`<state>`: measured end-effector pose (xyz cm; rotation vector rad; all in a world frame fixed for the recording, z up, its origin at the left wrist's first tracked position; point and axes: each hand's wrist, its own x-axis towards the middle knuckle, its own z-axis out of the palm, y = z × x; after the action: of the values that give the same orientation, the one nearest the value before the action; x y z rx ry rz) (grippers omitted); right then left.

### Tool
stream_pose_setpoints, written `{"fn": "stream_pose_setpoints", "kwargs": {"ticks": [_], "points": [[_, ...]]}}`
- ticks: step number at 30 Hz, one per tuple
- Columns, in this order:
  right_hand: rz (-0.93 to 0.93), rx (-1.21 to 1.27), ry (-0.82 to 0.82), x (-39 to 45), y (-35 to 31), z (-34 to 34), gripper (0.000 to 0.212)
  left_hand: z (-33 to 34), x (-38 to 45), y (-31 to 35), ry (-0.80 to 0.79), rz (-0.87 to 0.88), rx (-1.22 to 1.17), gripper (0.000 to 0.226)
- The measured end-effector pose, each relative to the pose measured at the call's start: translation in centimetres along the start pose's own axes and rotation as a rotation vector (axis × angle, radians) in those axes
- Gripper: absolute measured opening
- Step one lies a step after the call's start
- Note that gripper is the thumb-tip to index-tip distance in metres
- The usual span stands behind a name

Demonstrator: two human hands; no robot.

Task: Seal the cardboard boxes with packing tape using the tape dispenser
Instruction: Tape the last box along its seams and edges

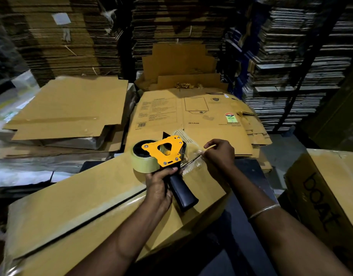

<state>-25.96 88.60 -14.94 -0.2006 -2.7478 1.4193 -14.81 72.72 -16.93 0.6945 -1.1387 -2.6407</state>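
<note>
A long cardboard box lies in front of me, a dark seam running between its closed top flaps. Over its right end, the yellow tape dispenser carries a roll of clear tape and has a black handle. My left hand grips the dispenser where the frame meets the handle. My right hand pinches the loose end of the clear tape, drawn out to the right of the dispenser just above the box top.
A flattened printed carton lies beyond the box, and flat cardboard sheets lie at the left. A box printed "boAt" stands at the right. Tall stacks of flat cardboard fill the background. A dark surface shows under the box.
</note>
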Motion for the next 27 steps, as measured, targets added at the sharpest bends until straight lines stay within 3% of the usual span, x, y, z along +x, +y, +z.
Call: {"fn": "stream_pose_setpoints", "kwargs": {"ticks": [8, 13, 17, 25, 27], "points": [[-0.146, -0.142, 0.049, -0.2, 0.8, 0.5, 0.031, -0.3, -0.2, 0.0, 0.038, -0.002, 0.018, 0.073], [-0.494, -0.539, 0.028, -1.8, 1.0, 1.8, 0.016, -0.2, -0.5, 0.1, 0.055, -0.013, -0.003, 0.101], [-0.622, -0.786, -0.007, -2.8, 0.7, 2.2, 0.014, 0.2, -1.0, 0.5, 0.030, -0.008, -0.014, 0.086], [-0.622, -0.874, -0.041, -4.0, 1.4, 2.5, 0.016, 0.0, -1.5, 1.3, 0.026, -0.056, -0.027, 0.045], [-0.634, -0.845, -0.028, -4.4, 1.5, 2.8, 0.024, -0.6, -1.9, 1.8, 0.040, -0.109, -0.030, 0.053]]}}
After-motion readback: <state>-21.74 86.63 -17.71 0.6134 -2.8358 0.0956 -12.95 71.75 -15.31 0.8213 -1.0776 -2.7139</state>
